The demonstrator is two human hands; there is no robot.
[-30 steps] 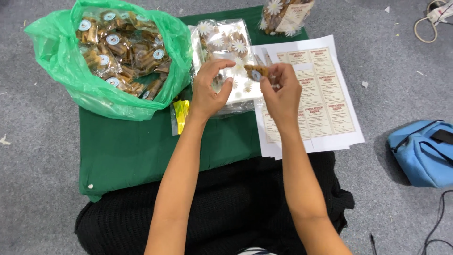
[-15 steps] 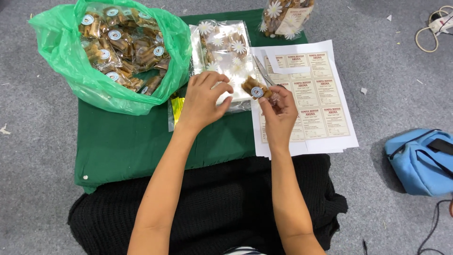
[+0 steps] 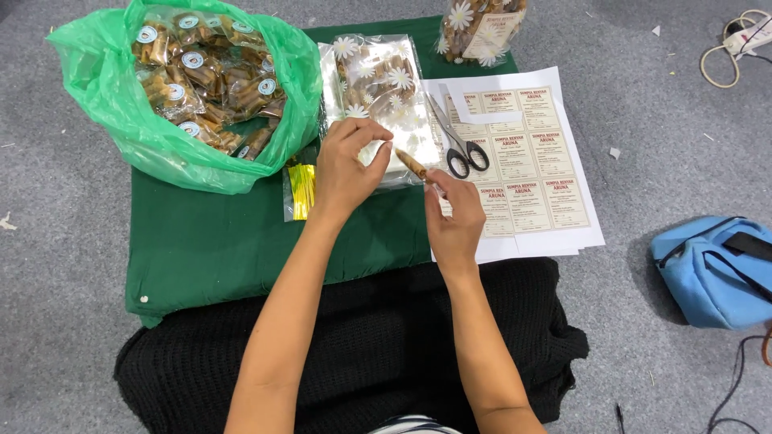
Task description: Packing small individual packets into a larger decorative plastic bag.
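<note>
- Two hands work over the green surface (image 3: 225, 241).
- Left hand (image 3: 347, 165) pinches a clear daisy-print bag (image 3: 386, 96).
- Right hand (image 3: 452, 217) pinches a brown snack stick (image 3: 410, 163), beside scissors (image 3: 457, 141).

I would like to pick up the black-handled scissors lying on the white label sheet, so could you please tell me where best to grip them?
Grip the black-handled scissors by the finger loops, coming from the near edge. They lie flat and shut on the white label sheet, loops toward the person, blades pointing away.

The left hand (image 3: 347, 165) pinches a clear daisy-printed plastic bag (image 3: 384, 96) while the right hand (image 3: 452, 217) holds a brown rolled snack (image 3: 410, 163) at its mouth.
</note>
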